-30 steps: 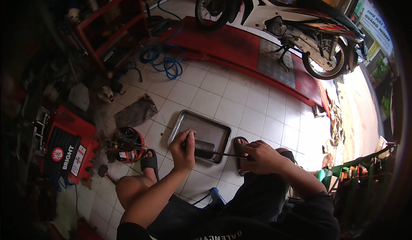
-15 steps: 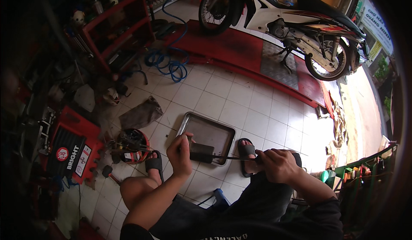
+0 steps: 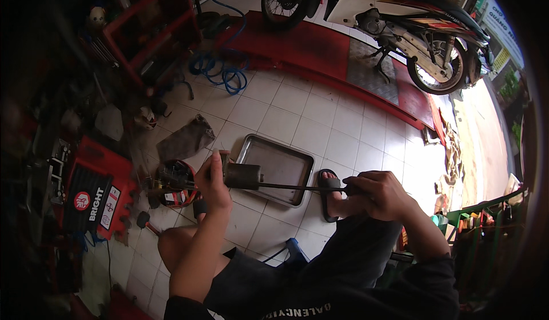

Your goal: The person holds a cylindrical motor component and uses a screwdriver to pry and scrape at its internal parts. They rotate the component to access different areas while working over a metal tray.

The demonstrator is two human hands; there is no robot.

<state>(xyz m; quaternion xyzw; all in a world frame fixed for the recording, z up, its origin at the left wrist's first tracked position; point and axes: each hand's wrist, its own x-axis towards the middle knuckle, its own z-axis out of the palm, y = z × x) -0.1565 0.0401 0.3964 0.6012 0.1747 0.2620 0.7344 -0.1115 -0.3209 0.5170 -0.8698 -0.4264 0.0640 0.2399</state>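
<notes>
My left hand [image 3: 213, 181] grips a dark metal cylindrical part [image 3: 242, 176] near its left end, above the left side of a steel tray [image 3: 276, 140]. A long dark rod [image 3: 293, 187] runs rightward from the cylinder, held level over the tray. My right hand [image 3: 374, 191] is closed on the rod's right end, above my sandalled right foot [image 3: 331, 179]. Whether the rod's tip has a handle under my fingers I cannot tell.
A motorbike [image 3: 389, 11] stands on a red lift [image 3: 297, 48]. A red rack [image 3: 143, 28], coiled blue hose [image 3: 220, 74], grey cloth [image 3: 183, 140], red tub [image 3: 174, 197] and red toolbox [image 3: 91, 188] lie leftward. A blue stool [image 3: 295, 250] shows below me.
My left hand has moved up and left with the cylinder. My right hand has risen and shifted slightly right with the rod, and more of the rod shows between them.
</notes>
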